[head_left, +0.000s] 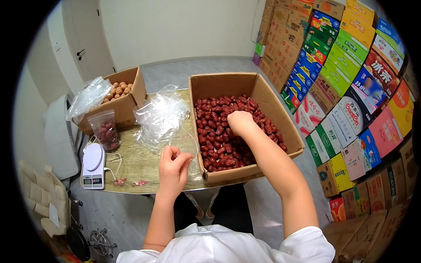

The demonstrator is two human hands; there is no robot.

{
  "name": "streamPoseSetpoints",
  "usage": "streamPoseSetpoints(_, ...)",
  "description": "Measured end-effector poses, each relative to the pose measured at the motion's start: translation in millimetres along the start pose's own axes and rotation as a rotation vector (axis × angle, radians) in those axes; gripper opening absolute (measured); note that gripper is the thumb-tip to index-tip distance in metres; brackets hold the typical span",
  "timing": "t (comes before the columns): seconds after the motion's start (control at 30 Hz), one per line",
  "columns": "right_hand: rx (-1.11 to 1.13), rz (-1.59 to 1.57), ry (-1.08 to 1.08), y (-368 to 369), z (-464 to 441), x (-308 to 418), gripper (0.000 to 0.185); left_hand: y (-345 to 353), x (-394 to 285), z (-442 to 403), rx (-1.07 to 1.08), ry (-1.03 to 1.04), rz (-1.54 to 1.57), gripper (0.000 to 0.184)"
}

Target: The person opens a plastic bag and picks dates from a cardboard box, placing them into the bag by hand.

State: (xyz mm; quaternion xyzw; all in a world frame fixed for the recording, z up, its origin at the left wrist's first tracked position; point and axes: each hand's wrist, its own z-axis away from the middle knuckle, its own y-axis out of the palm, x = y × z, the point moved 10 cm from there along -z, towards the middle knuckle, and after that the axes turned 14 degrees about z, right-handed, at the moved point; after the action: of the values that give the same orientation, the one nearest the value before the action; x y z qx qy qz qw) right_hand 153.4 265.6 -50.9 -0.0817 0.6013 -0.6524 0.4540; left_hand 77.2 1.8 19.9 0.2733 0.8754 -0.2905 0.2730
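A deep cardboard box (252, 79) holds a heap of dried red dates (219, 131). My right hand (240, 122) reaches into it and rests on the dates, its fingers curled; whatever they grip is hidden. At the table's front, beside the box, my left hand (175, 164) pinches the edge of a clear plastic bag (189, 142). A bit of dark red shows between its fingertips. Behind that hand lies a crumpled pile of clear plastic bags (162, 109). To its left stands a clear zip bag (104, 129), partly filled with dates.
A white kitchen scale (93, 160) with a cable sits at the table's left front, near small red scraps (140, 183). Behind it stands a cardboard box (139, 87) of walnuts (118, 90). Stacked cartons (346, 92) line the right wall; a beige chair (44, 195) stands left.
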Motion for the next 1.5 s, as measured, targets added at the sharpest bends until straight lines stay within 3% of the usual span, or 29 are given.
streamPoseSetpoints(0.07,-0.254,-0.174,-0.076,-27.4,5.7,4.9,0.026,-2.5,2.3,-0.2,-0.015,-0.007,-0.005,0.016)
streamPoseSetpoints(0.1,-0.260,-0.172,-0.083,-31.5,6.2,6.1,0.026,-2.9,2.3,-1.0,-0.014,-0.004,-0.005,0.016)
streamPoseSetpoints(0.2,-0.526,-0.626,-0.304,-73.9,26.7,15.3,0.027,-4.4,1.9,-3.5,-0.026,0.000,-0.011,0.015)
streamPoseSetpoints(0.23,-0.528,-0.627,-0.312,-80.3,30.6,16.4,0.027,-5.2,1.7,-4.3,-0.035,0.001,-0.011,0.015)
streamPoseSetpoints(0.33,-0.690,-1.108,-0.570,-112.1,55.4,14.9,0.025,-4.9,1.7,-5.4,-0.036,0.004,-0.021,0.015)
streamPoseSetpoints(0.43,-0.690,-1.294,-0.719,-119.6,69.2,27.4,0.025,-2.8,0.5,-6.2,-0.038,0.002,-0.025,0.015)
streamPoseSetpoints(0.5,-0.723,-1.214,-0.836,-124.9,82.1,42.6,0.026,0.9,0.5,-6.1,-0.029,0.015,-0.027,0.015)
streamPoseSetpoints(0.63,-0.575,-1.118,-0.919,-122.9,89.7,71.7,0.028,5.9,-3.2,-7.7,-0.004,0.038,-0.013,0.016)
streamPoseSetpoints(0.7,-0.700,-1.046,-0.992,-124.8,94.8,77.6,0.028,5.5,-2.3,-7.3,-0.013,0.036,-0.015,0.015)
streamPoseSetpoints(0.8,-0.617,-1.084,-1.022,-120.1,95.5,84.9,0.032,3.7,-1.2,-6.1,-0.018,0.029,-0.021,0.015)
streamPoseSetpoints(1.0,-0.666,-1.071,-0.900,-124.7,89.3,65.3,0.034,2.1,-1.4,-5.0,-0.019,0.037,-0.003,0.015)
streamPoseSetpoints(1.17,-0.748,-1.083,-0.484,-108.1,53.2,11.2,0.016,-1.9,6.7,-1.3,-0.048,-0.006,0.033,0.016)
streamPoseSetpoints(1.27,-0.641,-0.946,-0.305,-84.8,32.0,-7.2,0.016,-2.8,3.6,-1.4,-0.036,0.019,0.017,0.015)
streamPoseSetpoints(1.37,-0.652,-0.718,-0.245,-69.6,20.5,-9.4,0.016,-2.8,3.0,-1.0,-0.035,0.021,0.014,0.016)
streamPoseSetpoints(1.5,-0.470,-0.544,-0.186,-52.1,9.8,-0.1,0.014,-4.0,0.9,-0.8,-0.039,0.020,0.002,0.016)
